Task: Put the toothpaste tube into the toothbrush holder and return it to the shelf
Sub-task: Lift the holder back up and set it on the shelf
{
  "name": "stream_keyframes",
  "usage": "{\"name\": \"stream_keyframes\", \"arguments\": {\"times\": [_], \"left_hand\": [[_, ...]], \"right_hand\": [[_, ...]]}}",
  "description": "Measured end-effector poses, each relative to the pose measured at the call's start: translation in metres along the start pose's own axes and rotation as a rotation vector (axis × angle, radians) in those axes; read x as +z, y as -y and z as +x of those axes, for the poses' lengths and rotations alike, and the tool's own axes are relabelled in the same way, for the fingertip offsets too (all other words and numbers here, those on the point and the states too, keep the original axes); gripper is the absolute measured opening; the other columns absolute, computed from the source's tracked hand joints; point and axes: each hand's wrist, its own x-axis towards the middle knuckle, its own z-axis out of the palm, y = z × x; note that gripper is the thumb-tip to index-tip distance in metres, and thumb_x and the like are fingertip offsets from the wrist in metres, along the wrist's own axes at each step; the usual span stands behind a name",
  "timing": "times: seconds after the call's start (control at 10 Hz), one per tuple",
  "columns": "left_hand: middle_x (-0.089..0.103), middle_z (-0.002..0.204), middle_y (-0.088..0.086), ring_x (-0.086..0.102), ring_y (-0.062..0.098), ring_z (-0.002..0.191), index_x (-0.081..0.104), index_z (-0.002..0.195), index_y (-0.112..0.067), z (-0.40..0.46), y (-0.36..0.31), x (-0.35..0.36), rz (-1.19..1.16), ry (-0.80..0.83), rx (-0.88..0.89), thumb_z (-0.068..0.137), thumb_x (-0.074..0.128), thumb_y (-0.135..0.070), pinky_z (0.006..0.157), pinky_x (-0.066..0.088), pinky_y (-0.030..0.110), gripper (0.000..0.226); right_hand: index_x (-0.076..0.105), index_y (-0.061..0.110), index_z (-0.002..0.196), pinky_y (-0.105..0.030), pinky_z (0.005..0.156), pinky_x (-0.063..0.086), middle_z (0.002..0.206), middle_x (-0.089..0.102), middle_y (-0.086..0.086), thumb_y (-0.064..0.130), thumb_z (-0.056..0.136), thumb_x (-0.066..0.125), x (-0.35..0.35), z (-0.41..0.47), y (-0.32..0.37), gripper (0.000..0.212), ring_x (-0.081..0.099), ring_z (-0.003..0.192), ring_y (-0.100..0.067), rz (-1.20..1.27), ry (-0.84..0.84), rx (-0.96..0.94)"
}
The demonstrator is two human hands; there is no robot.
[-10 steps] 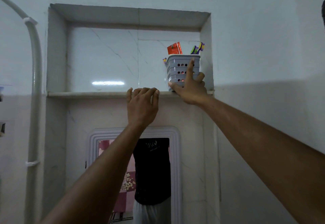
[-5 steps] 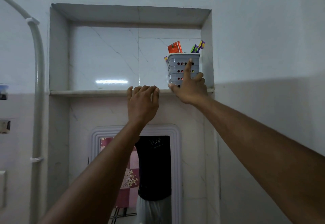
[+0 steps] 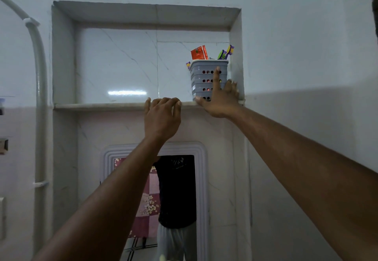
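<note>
The grey perforated toothbrush holder (image 3: 201, 78) stands upright at the right end of the marble shelf (image 3: 98, 106), close to the niche's right wall. A red toothpaste tube (image 3: 198, 52) sticks out of its top, beside green and purple toothbrushes (image 3: 226, 52). My right hand (image 3: 219, 99) wraps the holder's base, with the index finger up its front, the thumb under its left corner and the other fingers at its right side. My left hand (image 3: 162, 120) curls its fingers over the shelf's front edge, left of the holder.
The shelf sits in a recessed wall niche (image 3: 143, 15) with tiled back. A white pipe (image 3: 38, 76) runs down the left wall. Below the shelf hangs a framed mirror (image 3: 202, 178) reflecting a person in a dark shirt.
The view has shifted slightly. My right hand has slid a little to the right around the holder; the holder stays on the shelf. My left hand has not moved.
</note>
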Motion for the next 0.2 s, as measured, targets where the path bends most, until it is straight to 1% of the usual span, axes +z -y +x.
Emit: {"name": "stream_keyframes", "arguments": {"times": [0.1, 0.2], "left_hand": [[0.065, 0.147, -0.005, 0.048, 0.024, 0.146, 0.065, 0.143, -0.03, 0.001, 0.002, -0.005, -0.011, 0.068, 0.022, 0.111, 0.036, -0.047, 0.133, 0.012, 0.05, 0.046], [0.059, 0.155, -0.002, 0.041, 0.024, 0.152, 0.058, 0.15, -0.026, 0.002, 0.003, -0.015, -0.027, 0.107, 0.053, 0.11, 0.038, -0.045, 0.133, 0.01, 0.05, 0.049]], "right_hand": [[-0.034, 0.036, 0.168, -0.065, 0.134, -0.005, 0.181, -0.021, -0.027, 0.079, 0.098, 0.055, -0.009, -0.006, -0.003, 0.12, -0.023, 0.169, -0.047, -0.024, 0.037, 0.012], [-0.002, 0.033, 0.175, -0.063, 0.135, 0.009, 0.181, 0.001, -0.026, 0.073, 0.099, 0.06, -0.003, -0.035, -0.004, 0.106, 0.001, 0.169, -0.05, 0.007, -0.158, -0.044]]}}
